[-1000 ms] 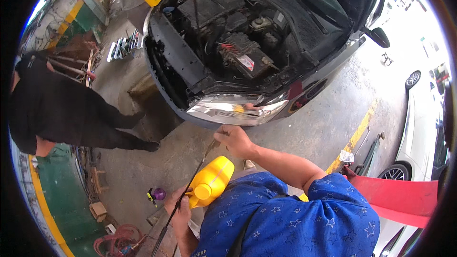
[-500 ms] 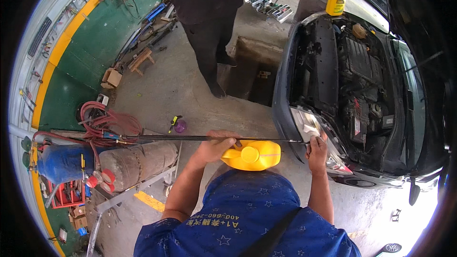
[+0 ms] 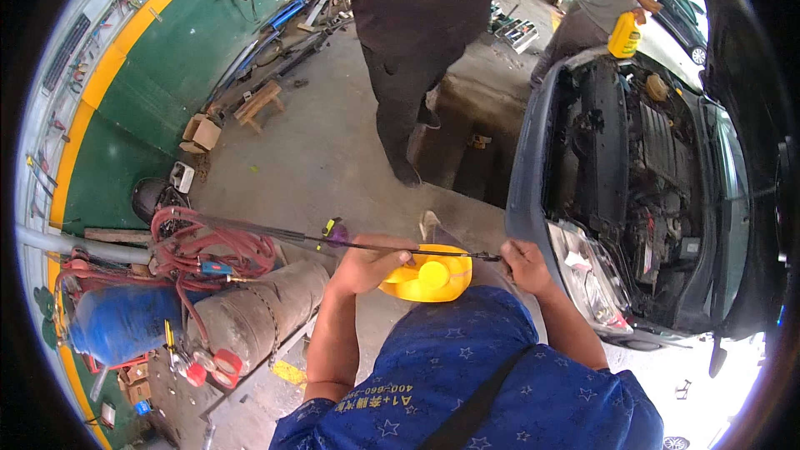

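My left hand [image 3: 368, 268] is closed at the handle of a yellow plastic jug [image 3: 454, 281], held in front of my body with its yellow cap in place. A long, thin black rod [image 3: 379, 247] crosses at the same hand; its left end reaches over toward the red hoses. My right hand [image 3: 523, 266] pinches the rod's right end, beside the headlight of a dark car. Whether the left fingers also wrap round the rod is hard to see.
The car's engine bay [image 3: 650, 150] lies open on the right. A person in dark clothes [image 3: 417, 8] stands ahead near a floor pit [image 3: 467, 146]. Another person holds a second yellow jug [image 3: 624, 36]. Gas cylinders [image 3: 117, 322] and red hoses [image 3: 242, 246] are at left.
The view has shifted, with the car now farther right. The rod has gone from nearly level to slanting down rightward. Both hands keep their hold; the far person leans more into view.
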Motion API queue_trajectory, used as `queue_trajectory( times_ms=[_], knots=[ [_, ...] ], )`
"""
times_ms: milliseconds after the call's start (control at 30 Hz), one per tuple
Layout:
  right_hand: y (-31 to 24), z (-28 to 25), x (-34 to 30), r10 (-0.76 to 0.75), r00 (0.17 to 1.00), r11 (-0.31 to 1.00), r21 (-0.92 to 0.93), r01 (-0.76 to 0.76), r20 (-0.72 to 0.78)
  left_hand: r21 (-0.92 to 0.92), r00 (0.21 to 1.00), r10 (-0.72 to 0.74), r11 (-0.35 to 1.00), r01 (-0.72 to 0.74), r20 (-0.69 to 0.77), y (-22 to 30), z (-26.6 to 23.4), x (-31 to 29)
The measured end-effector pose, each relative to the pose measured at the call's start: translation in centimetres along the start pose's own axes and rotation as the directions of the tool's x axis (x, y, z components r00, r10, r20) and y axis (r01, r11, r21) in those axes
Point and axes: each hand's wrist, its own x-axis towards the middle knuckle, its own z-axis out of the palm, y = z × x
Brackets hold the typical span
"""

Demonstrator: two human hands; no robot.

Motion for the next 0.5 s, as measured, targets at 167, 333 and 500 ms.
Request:
queue_trajectory(
  times_ms=[167, 333, 500],
  knots=[
    [5.7, -0.8, 14.5, 0.229, 0.935, 0.973, 0.025, -0.231, -0.272, 0.077, 0.987, -0.008, 0.997, 0.021, -0.163, -0.2, -8.6, 3.4],
    [24.9, -5.1, 26.9, 0.430, 0.803, -0.135, -0.850, 0.509, 0.412, 0.111, 0.899, -0.086, 0.983, 0.147, -0.430, 0.1, -19.2, 8.2],
    [25.2, 0.9, 36.9, 0.680, 0.613, -0.032, -0.819, 0.573, 0.402, 0.205, 0.760, -0.055, 0.948, 0.243, -0.647, 4.2, -30.1, 12.5]
  ],
)
